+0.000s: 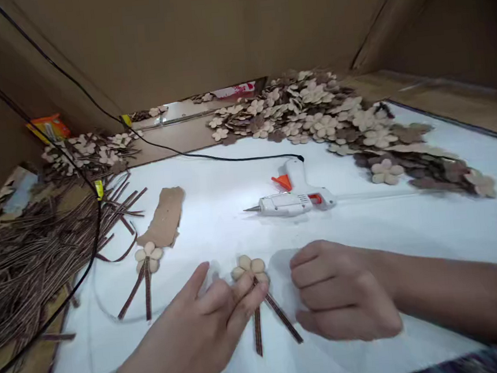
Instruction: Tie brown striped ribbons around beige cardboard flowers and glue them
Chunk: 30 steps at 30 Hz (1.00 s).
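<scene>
On the white board lies a beige felt flower (250,264) with two brown striped ribbon strips (282,317) spreading from its centre. Fingers of my left hand (212,317) press together on the flower's middle, where the strips meet; its little finger is raised. Just right of the flower, my right hand (344,291) is curled into a fist, apart from it. Whether the fist holds anything is hidden. A second felt flower with two ribbon tails (149,257) lies to the left. Beyond both hands, a white glue gun (285,204) rests on its side, nozzle pointing left.
Loose ribbon strips (32,257) are heaped at left beside a torn cardboard piece (164,217). Beige and brown felt flowers (325,124) are piled at the back right. A black cable (211,156) crosses to the glue gun. Cardboard walls (218,38) enclose the back.
</scene>
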Each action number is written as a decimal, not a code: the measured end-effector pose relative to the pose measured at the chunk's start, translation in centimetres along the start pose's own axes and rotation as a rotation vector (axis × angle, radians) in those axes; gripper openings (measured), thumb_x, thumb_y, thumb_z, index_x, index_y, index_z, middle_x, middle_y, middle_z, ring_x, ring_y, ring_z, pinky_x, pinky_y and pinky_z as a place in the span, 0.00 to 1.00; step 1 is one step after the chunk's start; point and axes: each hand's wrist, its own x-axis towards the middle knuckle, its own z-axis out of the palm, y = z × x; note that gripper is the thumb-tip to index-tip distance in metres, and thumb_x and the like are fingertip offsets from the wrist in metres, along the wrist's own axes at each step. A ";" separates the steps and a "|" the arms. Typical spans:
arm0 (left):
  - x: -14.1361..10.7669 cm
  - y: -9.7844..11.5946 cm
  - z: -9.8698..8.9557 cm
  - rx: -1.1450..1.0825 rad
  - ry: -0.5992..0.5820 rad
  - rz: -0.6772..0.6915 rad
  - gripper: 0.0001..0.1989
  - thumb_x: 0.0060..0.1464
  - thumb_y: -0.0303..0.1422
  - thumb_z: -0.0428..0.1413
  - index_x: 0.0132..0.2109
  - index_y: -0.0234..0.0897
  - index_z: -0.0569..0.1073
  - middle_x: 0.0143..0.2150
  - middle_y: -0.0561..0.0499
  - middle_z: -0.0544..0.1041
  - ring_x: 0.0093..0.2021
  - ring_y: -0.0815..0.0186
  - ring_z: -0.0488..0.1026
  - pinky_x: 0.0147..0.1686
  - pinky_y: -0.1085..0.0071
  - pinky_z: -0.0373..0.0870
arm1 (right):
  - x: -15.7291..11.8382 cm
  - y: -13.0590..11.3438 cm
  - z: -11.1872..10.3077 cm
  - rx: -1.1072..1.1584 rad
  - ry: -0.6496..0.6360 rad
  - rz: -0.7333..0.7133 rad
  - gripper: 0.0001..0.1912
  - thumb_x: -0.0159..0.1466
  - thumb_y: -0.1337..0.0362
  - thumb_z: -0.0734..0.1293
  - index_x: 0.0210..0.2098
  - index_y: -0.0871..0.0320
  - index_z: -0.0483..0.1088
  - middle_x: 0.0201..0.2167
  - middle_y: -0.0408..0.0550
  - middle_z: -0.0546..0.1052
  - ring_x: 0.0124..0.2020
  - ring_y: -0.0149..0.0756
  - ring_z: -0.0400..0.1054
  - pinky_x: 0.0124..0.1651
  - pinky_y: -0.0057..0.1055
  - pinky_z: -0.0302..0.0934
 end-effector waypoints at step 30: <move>0.0 -2.8 -0.1 -0.094 0.022 -0.053 0.26 0.57 0.22 0.46 0.61 0.44 0.60 0.63 0.58 0.61 0.63 0.55 0.52 0.60 0.51 0.50 | -2.6 -1.6 0.7 0.232 -0.281 0.260 0.13 0.61 0.70 0.62 0.20 0.58 0.62 0.18 0.41 0.63 0.19 0.28 0.53 0.24 0.30 0.50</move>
